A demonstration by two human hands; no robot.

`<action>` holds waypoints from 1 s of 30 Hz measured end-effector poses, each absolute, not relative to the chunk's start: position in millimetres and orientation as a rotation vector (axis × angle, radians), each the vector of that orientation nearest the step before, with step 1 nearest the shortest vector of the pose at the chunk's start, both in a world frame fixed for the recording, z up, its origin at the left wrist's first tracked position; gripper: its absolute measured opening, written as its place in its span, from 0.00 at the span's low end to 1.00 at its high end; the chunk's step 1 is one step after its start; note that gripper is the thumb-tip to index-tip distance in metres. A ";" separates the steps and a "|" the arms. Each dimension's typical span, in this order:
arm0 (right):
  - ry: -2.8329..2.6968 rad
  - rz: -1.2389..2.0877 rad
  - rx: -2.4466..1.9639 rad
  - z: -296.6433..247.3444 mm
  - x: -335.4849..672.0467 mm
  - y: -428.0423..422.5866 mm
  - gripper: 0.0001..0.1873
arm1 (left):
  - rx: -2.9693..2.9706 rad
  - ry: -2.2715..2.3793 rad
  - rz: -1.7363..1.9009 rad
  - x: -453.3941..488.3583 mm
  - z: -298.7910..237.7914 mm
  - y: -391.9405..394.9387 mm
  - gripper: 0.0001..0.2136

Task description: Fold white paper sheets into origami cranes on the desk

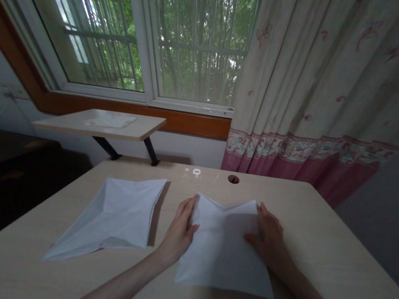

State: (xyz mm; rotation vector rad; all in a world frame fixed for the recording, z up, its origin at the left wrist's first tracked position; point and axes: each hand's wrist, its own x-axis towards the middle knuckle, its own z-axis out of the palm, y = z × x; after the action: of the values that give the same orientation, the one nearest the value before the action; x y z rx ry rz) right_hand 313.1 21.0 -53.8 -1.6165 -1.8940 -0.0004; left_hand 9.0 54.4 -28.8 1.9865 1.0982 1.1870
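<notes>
A white folded sheet of paper lies on the desk before me, its far edge dipping in the middle between two raised corners. My left hand grips its left edge, thumb on top and fingers along the outer side. On the opposite edge, my right hand holds the paper the same way, thumb over the surface. To the left rests a second white folded paper, creased and partly raised off the desk, with one long point toward the near left. Neither hand touches it.
The pale wooden desk has a round cable hole near its back edge. A small raised shelf at the back left carries a crumpled white item. Behind stand a barred window and a floral curtain.
</notes>
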 end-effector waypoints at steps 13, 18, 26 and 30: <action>-1.872 -0.004 -1.562 -51.5 306.5 14.6 0.46 | 1.879 1.077 1.250 12.4 -24.5 47.6 0.43; -1.824 0.025 -1.536 -51.4 306.8 12.3 0.43 | 1.836 1.056 1.229 12.7 -25.9 48.5 0.43; -1.688 0.051 -1.398 -41.0 304.9 12.6 0.34 | 1.718 1.156 1.058 12.8 -19.2 46.1 0.41; -1.640 0.046 -1.367 -36.3 307.0 12.2 0.31 | 1.752 1.208 1.105 11.6 -17.6 45.3 0.38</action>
State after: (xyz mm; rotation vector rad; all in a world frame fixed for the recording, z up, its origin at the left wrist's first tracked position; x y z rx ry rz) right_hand 307.0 12.2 -36.3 -1.3671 -1.6404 0.0457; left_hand 11.6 45.3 -17.6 1.7521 1.2084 1.1055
